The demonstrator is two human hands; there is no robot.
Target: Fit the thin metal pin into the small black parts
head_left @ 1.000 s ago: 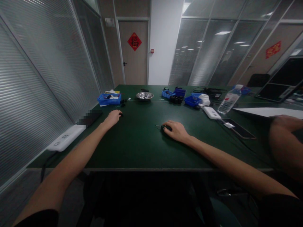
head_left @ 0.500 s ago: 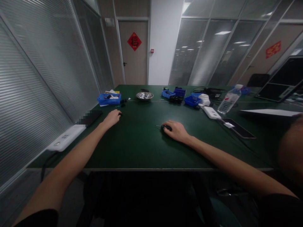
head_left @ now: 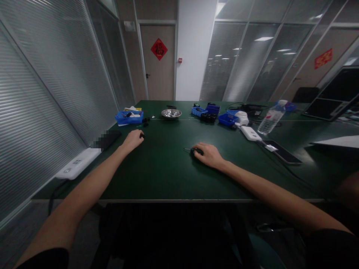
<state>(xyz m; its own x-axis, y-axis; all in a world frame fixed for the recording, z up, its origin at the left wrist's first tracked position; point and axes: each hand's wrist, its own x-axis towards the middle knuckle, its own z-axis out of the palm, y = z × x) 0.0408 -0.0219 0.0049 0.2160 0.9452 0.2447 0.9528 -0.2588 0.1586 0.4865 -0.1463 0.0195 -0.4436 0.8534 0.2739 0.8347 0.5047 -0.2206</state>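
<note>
My right hand rests on the dark green table, fingers closed round the black handle of a screwdriver. Its thin metal shaft points left, flat over the tabletop. Farther left and a bit deeper on the table, my left hand has its fingers curled on a small black part. Most of that part is hidden by the fingers, so its kind is unclear. Several little black pieces lie just beyond the left hand, in front of a blue bin.
A metal bowl holding small parts stands at the back. Blue trays, a water bottle, a white power strip and a phone are on the right. Another power strip lies left. A person's blurred part shows at the right edge.
At the right, the white sheet-like thing has shifted right, and the blurred part of another person has moved lower and farther out of view. Both my hands stay nearly still.
</note>
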